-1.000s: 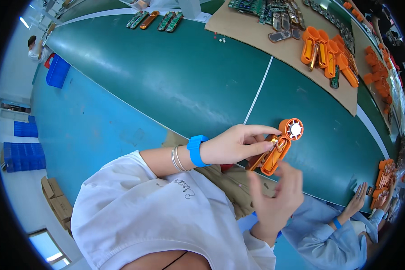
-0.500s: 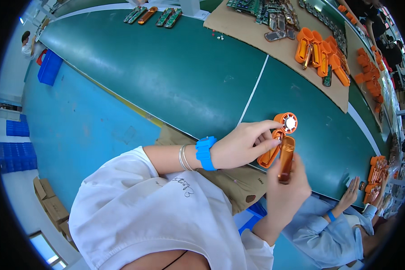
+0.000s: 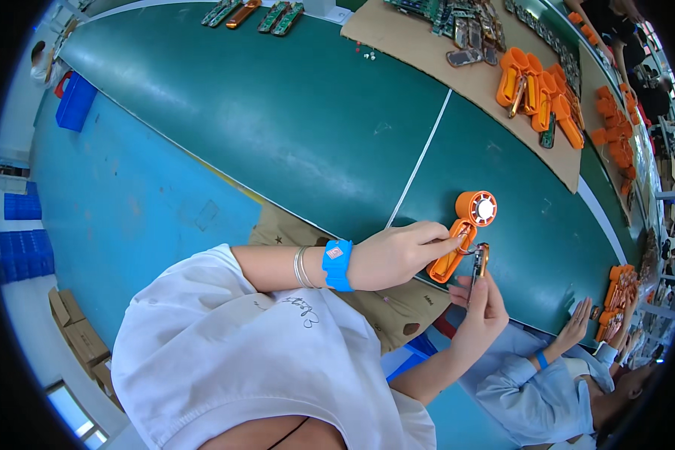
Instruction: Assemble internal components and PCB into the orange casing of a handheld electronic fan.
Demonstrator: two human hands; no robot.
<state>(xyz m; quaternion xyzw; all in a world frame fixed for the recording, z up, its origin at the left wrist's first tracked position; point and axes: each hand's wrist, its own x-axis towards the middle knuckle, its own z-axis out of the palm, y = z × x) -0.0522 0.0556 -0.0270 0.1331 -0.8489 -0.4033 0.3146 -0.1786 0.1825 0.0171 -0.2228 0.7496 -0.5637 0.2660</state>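
Note:
My left hand [image 3: 397,255], with a blue wristband [image 3: 338,265] and thin bangles, grips the handle of an orange handheld fan [image 3: 465,225]. The fan's round head with a white centre lies over the green table [image 3: 292,127]. My right hand [image 3: 481,315] is just below and to the right of it. Its fingertips pinch a slim dark circuit strip [image 3: 481,261] upright against the lower end of the fan handle. A thin wire seems to run between the strip and the fan.
A cardboard sheet [image 3: 397,34] at the top right carries orange fan shells [image 3: 536,90] and circuit boards [image 3: 465,30]. Several boards [image 3: 255,13] lie at the far edge. Another person's hand [image 3: 577,322] rests by orange parts [image 3: 619,292]. Blue crates [image 3: 75,101] stand on the floor.
My right hand, open below the fan a second ago, has come up and now pinches the slim strip against the fan handle. My left hand has kept hold of the fan.

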